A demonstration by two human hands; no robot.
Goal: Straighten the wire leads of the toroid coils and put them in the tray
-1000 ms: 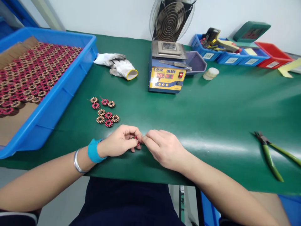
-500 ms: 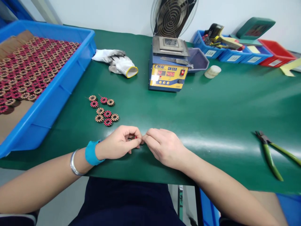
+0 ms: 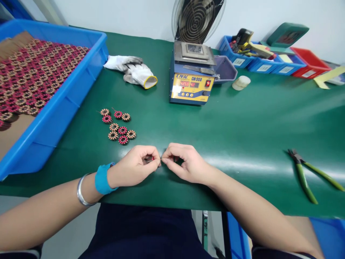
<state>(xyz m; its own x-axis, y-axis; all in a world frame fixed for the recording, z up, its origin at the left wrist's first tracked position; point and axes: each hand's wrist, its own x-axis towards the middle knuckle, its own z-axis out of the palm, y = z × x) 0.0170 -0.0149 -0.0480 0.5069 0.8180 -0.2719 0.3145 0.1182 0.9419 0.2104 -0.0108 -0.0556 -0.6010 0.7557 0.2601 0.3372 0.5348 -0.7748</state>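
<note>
My left hand [image 3: 137, 165] is closed around a small ring coil [image 3: 152, 158]. Only a bit of its red winding shows between the fingers. Close against it, my right hand [image 3: 185, 162] pinches what looks like the coil's thin wire end, thumb and forefinger together, fingertips almost touching those of the left. Most of the wire is hidden. To the upper left of my hands lies a loose group of ring coils [image 3: 123, 130], several wound in red and several in copper colour. Thin wire ends stick out from a few of them.
A blue tray [image 3: 64, 102] packed with coils stands left. Behind are white gloves [image 3: 145, 75], a CM 558 heating unit [image 3: 188, 88] with a fan [image 3: 196, 21], a white round container [image 3: 241, 82] and small bins [image 3: 264, 66]. Green-handled cutters [image 3: 302, 176] lie right on the green table.
My right hand's fingers have opened out into a rounder pinch, with the thumb now visible. My left hand still holds the coil. The heating unit's displayed digits differ, and the view has shifted slightly.
</note>
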